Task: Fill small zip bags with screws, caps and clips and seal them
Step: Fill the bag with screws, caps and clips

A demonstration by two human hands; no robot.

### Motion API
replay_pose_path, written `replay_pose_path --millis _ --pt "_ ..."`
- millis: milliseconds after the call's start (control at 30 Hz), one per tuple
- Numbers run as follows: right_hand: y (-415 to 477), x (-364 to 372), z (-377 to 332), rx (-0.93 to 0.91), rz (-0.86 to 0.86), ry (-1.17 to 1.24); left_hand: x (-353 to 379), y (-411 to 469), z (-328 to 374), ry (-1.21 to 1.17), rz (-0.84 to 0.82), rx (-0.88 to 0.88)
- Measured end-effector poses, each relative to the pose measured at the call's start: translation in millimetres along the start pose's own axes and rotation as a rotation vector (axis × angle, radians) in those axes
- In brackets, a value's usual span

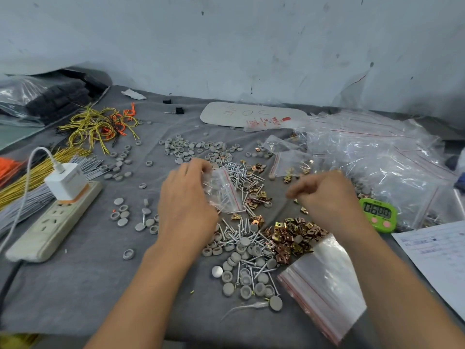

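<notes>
Head view: left hand [186, 200] pinches a small clear zip bag with a red seal stripe [222, 191], held over the silver screws [242, 177] on the grey-covered table [88, 285]. The right hand [327, 195] is blurred, fingers curled; whether it holds anything cannot be told. Gold square metal clips [294, 235] and grey round plastic caps [241, 273] lie between the wrists.

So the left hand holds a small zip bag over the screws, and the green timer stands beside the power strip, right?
Not quite. The left hand does hold the small zip bag over the screws, but the green timer stands on the right beside the heap of clear bags, not beside the power strip; the head view shows it.
</notes>
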State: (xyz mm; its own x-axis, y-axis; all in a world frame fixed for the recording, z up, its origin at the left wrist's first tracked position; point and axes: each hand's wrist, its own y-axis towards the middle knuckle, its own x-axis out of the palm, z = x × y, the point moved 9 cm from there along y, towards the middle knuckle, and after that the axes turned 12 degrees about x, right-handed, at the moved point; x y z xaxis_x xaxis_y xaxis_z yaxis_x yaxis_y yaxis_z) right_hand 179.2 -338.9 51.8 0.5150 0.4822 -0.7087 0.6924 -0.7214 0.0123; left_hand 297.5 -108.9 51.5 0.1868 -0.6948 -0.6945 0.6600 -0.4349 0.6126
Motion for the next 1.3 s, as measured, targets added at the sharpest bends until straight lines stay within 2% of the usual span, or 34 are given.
replay_pose_path --millis 100,233,300,433,500,567,733,867,1300 --pt "7 19 22 0.065 -0.15 -0.238 16 0 -6 0.151 -0.12 0.006" --pt "4 39 16 0.029 -0.243 -0.337 50 -8 -12 0.089 -0.358 -0.069" --pt "3 50 14 0.045 -0.272 -0.41 55 -10 -11 0.061 -0.406 -0.065" --pt "-6 71 2 -0.058 -0.369 -0.759 61 -13 -10 0.053 -0.461 -0.039" --pt "-7 75 0 -0.067 -0.371 -0.83 62 -13 -9 0.037 -0.457 -0.038" --pt "-9 73 -1 -0.051 -0.343 -0.812 61 -12 -9 0.014 -0.436 -0.04" --pt "-6 54 1 0.034 -0.346 -0.587 58 -11 -11 -0.011 -0.404 -0.052" --pt "5 32 11 0.047 -0.234 -0.409 55 -9 -13 -0.003 -0.374 -0.043" --pt "8 31 18 0.098 -0.17 -0.226 58 -11 -12 0.024 -0.406 -0.013"
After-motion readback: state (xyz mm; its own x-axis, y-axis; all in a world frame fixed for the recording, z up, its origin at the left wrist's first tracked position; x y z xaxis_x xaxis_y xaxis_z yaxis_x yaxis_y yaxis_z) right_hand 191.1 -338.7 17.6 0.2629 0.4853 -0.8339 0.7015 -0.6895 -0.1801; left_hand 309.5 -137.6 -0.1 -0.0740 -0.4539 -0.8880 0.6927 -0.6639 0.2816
